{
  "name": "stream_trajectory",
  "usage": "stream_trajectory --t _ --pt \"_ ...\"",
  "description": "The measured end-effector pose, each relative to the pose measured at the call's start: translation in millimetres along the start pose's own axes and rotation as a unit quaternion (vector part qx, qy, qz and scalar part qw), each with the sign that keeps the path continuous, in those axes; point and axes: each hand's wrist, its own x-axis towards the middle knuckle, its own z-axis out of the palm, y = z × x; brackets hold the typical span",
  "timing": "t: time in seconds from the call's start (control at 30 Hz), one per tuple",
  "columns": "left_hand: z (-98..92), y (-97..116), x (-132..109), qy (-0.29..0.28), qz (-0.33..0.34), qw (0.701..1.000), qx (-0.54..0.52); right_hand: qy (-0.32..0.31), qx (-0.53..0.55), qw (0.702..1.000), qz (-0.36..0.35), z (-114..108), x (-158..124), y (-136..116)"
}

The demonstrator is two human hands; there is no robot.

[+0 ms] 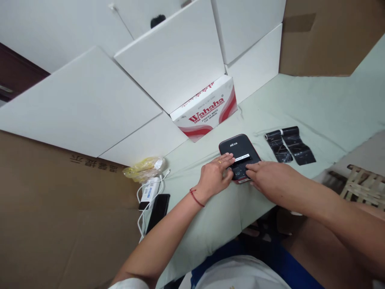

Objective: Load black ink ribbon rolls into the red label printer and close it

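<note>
A flat black handheld device with a red edge (236,143), which looks like a label printer, lies on the green tablecloth. A narrow white printed strip (242,157) crosses its middle, above a small panel of markings. My left hand (215,174) grips its left side, fingers bent over the top and thumb near the lower edge. At the lower right side, my right hand (266,176) has its fingers closed against the device; its thumb and fingertips are partly hidden. Right of it lie two partly unrolled black film rolls (290,144).
A white Wahaha carton (207,114) stands behind the device, before white panels (171,56). To the left are a yellow plastic bag (143,168), a white power bank-like block with cable (149,189) and a black phone (158,212). Brown cardboard (325,40) stands at the back right.
</note>
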Motion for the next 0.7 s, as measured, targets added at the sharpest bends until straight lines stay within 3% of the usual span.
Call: stream_trajectory --t 0.07,0.13,0.23,0.3,0.37,0.57,0.7 --pt "6.1 -4.8 -1.9 0.037 -0.026 0.995 -0.091 -0.021 0.034 0.999 0.024 -8.6 3.3 7.5" --pt "13.9 -11.5 -4.6 0.078 -0.092 0.971 -0.205 -0.032 0.066 0.997 0.038 -15.6 5.3 14.9" --pt "25.5 -19.2 -6.3 0.098 -0.200 0.894 -0.389 -0.045 0.102 0.993 0.031 -21.8 7.1 23.7" --pt "31.3 -20.8 -5.6 0.076 -0.216 0.841 -0.490 -0.060 0.119 0.991 0.021 -23.7 7.8 27.3" --pt "35.0 -20.5 -5.0 0.061 -0.210 0.811 -0.542 -0.073 0.131 0.989 0.012 -25.0 8.0 29.7" --pt "36.0 -22.3 -7.9 0.051 -0.219 0.820 -0.527 -0.098 0.139 0.985 0.012 -34.0 12.9 33.3" --pt "38.0 -23.8 -8.0 0.054 -0.233 0.809 -0.537 -0.096 0.087 0.989 0.067 -35.1 39.9 34.6"
